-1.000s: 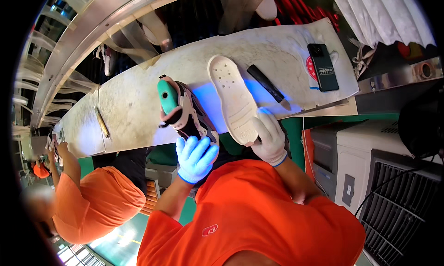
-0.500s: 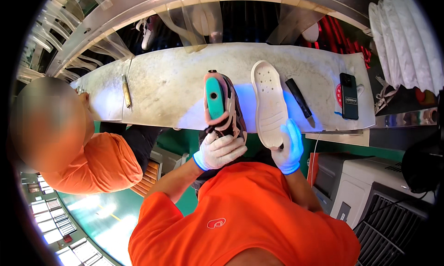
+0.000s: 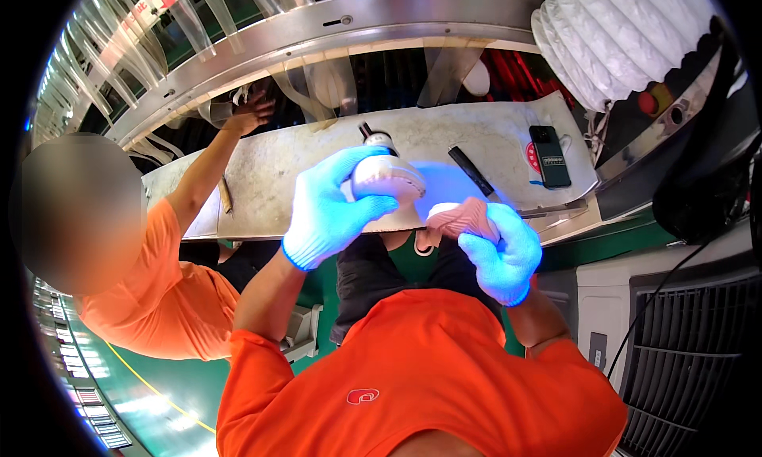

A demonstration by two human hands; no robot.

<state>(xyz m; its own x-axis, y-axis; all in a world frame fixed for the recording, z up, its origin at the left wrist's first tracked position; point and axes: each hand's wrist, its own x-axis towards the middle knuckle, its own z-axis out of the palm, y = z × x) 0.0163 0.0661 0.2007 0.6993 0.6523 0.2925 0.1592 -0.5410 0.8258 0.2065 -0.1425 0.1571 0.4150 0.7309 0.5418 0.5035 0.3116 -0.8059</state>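
Note:
My left hand (image 3: 333, 207), in a knitted work glove lit blue, is closed around a shoe upper (image 3: 389, 179). The upper is raised over the bench with its pale underside turned towards me and its dark collar beyond. In my gloved right hand (image 3: 506, 254) is a shoe sole (image 3: 463, 219), gripped at one end and tilted so its pinkish ribbed bottom shows. The upper and the sole are apart, side by side. Beyond my right hand a black-handled knife (image 3: 470, 169) lies on the bench.
The worn pale bench (image 3: 278, 167) bears a dark phone (image 3: 549, 157) at right and a slim wooden-handled tool (image 3: 226, 195) at left. A co-worker's hand (image 3: 251, 114) reaches over its far edge towards the conveyor. A white ribbed duct (image 3: 623, 40) hangs at far right.
Both hands have lifted their shoe parts and turned them over, showing their undersides. The co-worker's arm has stretched out towards the conveyor. My view has shifted and tilted.

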